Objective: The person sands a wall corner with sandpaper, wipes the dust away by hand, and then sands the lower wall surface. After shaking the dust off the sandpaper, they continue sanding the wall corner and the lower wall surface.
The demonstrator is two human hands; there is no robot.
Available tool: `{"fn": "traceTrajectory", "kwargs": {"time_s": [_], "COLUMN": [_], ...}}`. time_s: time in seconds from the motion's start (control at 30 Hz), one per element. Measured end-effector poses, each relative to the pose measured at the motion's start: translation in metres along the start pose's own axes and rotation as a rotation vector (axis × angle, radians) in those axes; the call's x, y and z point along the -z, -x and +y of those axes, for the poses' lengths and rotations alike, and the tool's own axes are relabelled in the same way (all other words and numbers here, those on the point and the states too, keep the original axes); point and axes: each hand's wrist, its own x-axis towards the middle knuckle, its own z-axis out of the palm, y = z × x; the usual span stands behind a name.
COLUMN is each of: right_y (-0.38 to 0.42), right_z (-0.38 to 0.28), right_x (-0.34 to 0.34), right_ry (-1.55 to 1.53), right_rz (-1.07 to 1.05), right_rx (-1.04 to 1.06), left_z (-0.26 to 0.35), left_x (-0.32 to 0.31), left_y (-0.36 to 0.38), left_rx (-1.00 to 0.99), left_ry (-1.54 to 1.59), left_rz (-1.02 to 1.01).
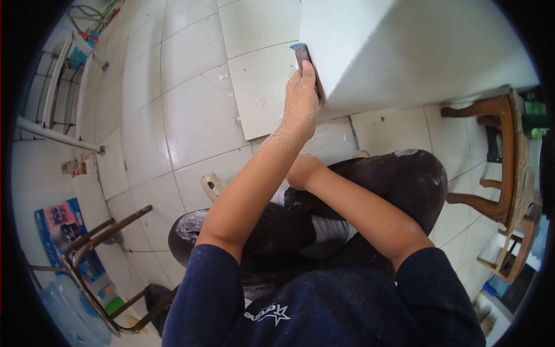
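My left hand (302, 95) reaches forward and grips a dark brown sanding block (302, 55) with a blue piece at its far end. The block lies along the lower left edge of a large white panel or wall (352, 52). White dust speckles my left hand and forearm. My right hand (303, 170) is close to my shin, below the left wrist. The left forearm partly covers it, and its fingers are hidden.
White floor tiles (191, 115) carry scattered white crumbs. A wooden chair (503, 156) lies to the right. A metal-framed stool (87, 254) and a blue translucent container (72, 312) are at lower left. A metal rack (58, 87) stands at upper left.
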Motion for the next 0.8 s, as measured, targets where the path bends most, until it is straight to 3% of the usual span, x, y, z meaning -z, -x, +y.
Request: {"fn": "traceTrajectory", "kwargs": {"time_s": [0.1,0.2,0.33,0.4,0.5,0.6,0.7,0.8], "right_y": [0.001,0.020,0.040,0.043,0.020,0.009,0.025,0.023], "right_z": [0.016,0.015,0.006,-0.001,0.010,0.018,0.011,0.015], "right_x": [-0.020,-0.012,0.011,0.029,0.010,-0.004,0.004,-0.004], "right_ry": [-0.230,-0.239,-0.274,-0.285,-0.214,-0.122,-0.168,-0.231], "right_rz": [0.331,0.347,0.387,0.404,0.292,0.148,0.226,0.344], "right_rx": [0.244,0.254,0.304,0.333,0.243,0.125,0.181,0.253], "left_z": [0.006,0.027,0.029,0.018,-0.003,-0.008,0.009,0.013], "left_x": [-0.007,-0.021,-0.022,-0.018,-0.002,0.010,-0.015,-0.020], "left_y": [0.020,0.056,0.052,0.036,0.001,-0.003,0.036,0.042], "left_rx": [-0.043,-0.048,-0.053,-0.145,-0.273,-0.175,-0.429,-0.324], "left_ry": [-0.164,-0.261,-0.196,-0.249,-0.333,-0.250,-0.322,-0.181], "left_rz": [-0.047,-0.072,-0.109,-0.087,-0.073,-0.149,-0.022,-0.037]}}
